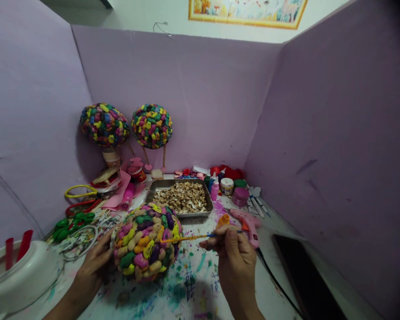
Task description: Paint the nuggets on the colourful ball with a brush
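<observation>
A ball covered in peanut shells [148, 244] rests low over the table in front of me. Some shells are bare tan, others painted green, yellow, pink, purple and orange. My left hand [98, 258] grips its left side, the fingertips partly hidden behind it. Between the thumb and fingers of my right hand [235, 251] is a thin paintbrush [190, 238], its orange-coated end pointing left at the ball's front and seeming to touch a shell. Just behind that hand stands a small orange paint pot [224, 220], partly covered by the fingers.
Behind the ball sits a metal tray [206, 213] of shell pieces. Paint bottles [215, 190], jars [241, 196] and a pink glue gun [248, 222] are right of it. Two finished-looking colourful balls [152, 126] stand at back left. Scissors [82, 192], a white pot [26, 275] and a dark phone-like slab [303, 275] flank me.
</observation>
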The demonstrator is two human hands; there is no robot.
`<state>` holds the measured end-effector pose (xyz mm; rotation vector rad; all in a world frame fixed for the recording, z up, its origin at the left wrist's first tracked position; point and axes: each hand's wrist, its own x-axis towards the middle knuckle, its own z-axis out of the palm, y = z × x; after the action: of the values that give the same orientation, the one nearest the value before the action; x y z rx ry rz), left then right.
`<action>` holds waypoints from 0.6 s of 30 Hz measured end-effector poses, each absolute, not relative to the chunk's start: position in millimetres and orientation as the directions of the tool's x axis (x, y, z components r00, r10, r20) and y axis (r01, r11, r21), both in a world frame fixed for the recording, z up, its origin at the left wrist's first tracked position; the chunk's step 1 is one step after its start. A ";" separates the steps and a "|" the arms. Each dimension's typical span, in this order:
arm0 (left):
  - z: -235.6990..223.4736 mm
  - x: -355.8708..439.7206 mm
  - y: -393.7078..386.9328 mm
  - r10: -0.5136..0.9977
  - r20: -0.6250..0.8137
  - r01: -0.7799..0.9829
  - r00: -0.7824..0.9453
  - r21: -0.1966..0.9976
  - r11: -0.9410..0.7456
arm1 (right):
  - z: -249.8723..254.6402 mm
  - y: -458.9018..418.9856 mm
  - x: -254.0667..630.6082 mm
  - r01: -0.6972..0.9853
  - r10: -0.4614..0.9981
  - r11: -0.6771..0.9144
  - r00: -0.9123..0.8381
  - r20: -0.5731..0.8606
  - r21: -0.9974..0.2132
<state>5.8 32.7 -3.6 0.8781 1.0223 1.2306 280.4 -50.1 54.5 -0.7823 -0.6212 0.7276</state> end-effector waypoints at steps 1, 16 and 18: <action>-2.9 6.5 32.3 0.990 -0.138 -0.315 0.038 0.938 0.143 | 54.2 -49.7 280.0 -0.353 0.772 0.495 0.598 0.215 -0.794; 1.5 10.2 29.4 0.989 -0.149 -0.301 -0.009 0.943 0.139 | 50.7 -49.0 279.0 -0.391 0.752 0.515 0.634 0.183 -0.763; -0.2 9.4 30.8 0.990 -0.140 -0.301 0.005 0.944 0.135 | 52.4 -49.8 278.8 -0.379 0.745 0.527 0.636 0.200 -0.760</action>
<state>9.4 30.8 -0.2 0.8767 1.0571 1.2476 278.8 -49.8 52.4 -0.7421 -0.5538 0.7144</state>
